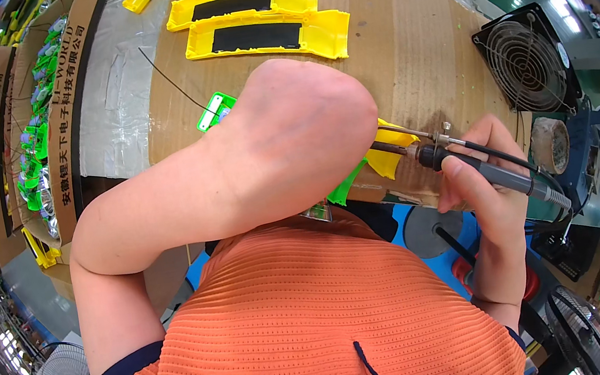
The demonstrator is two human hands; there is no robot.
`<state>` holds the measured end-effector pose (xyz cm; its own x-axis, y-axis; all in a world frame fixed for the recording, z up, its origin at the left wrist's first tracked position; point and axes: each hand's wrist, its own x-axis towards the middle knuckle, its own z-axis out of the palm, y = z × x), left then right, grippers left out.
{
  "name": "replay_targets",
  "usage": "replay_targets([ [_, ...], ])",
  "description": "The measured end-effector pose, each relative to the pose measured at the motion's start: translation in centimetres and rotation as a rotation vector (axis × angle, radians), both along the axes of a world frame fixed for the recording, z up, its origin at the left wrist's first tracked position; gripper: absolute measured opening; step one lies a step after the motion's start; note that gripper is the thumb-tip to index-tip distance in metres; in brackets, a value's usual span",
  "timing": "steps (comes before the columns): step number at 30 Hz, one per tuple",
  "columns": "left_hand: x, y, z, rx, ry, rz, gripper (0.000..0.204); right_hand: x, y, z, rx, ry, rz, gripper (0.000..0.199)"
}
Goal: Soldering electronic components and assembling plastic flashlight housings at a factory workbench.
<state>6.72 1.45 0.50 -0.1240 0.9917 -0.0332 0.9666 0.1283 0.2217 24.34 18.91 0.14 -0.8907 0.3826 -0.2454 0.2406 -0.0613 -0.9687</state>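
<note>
A soldering iron with a dark grey handle is in my right hand, its fingers and thumb wrapped round the grip. A thin metal wire-feed tube runs along the iron, and its tip disappears behind my left hand. That hand is bent at the wrist with its back toward me, so its fingers are hidden. Right beside it, a yellow plastic piece and a green plastic piece stick out from under the hand. A green plastic part with a thin dark wire lies partly covered by my left forearm.
Yellow plastic shells with black strips lie on the cardboard covering the bench. At the left stand cardboard boxes with green and yellow parts. A square fan is at the right, near a round roll and a blue device.
</note>
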Motion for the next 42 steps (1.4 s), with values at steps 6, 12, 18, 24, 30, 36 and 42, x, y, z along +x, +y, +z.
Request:
replay_targets([
  [6,0.1,-0.3,-0.1,0.028,0.012,0.010,0.005,1.9,-0.1,-1.0,-0.069,0.160,-0.158,0.017],
  [12,0.2,-0.3,-0.3,0.050,-0.010,0.013,0.005,2.8,-2.5,-3.5,-0.469,0.287,-0.381,0.007],
  [18,0.5,-0.5,-0.4,0.058,-0.011,0.039,0.005,2.1,-4.7,-3.7,-0.625,0.335,-0.483,0.007],
  [24,-0.8,-0.7,-1.5,0.219,0.149,0.127,0.004,-1.0,-3.1,-4.6,-0.636,0.414,-0.372,0.008],
  [30,-0.9,-0.7,-1.7,0.218,0.210,0.155,0.004,-1.7,-2.1,-5.1,-0.638,0.442,-0.350,0.005],
  [36,-0.9,-1.1,-1.0,0.035,0.138,0.160,0.007,-0.4,-1.7,-5.6,-0.621,0.479,-0.387,0.003],
  [42,1.1,-3.8,2.7,-0.017,-0.168,-0.276,0.028,-0.5,-1.9,-5.6,-0.599,0.482,-0.449,0.002],
])
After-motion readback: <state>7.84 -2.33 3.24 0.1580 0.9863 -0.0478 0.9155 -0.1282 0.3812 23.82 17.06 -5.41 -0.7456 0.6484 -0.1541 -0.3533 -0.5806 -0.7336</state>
